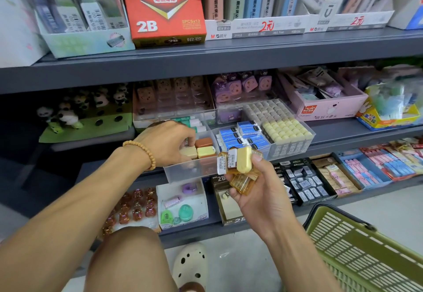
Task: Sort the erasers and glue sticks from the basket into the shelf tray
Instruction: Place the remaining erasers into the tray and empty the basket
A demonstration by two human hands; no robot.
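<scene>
Clear plastic tray (pixel 183 172); slotted plastic basket (pixel 357 252)

The grey middle shelf (pixel 343 135) carries a clear divided tray (pixel 190 170), a pink box (pixel 329 108) and a panda display (pixel 84 124)

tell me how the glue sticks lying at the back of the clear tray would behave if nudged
The glue sticks look round and lie on their sides, so they would probably roll. They are likely light and stiff. The clear tray walls should stop them.
</scene>
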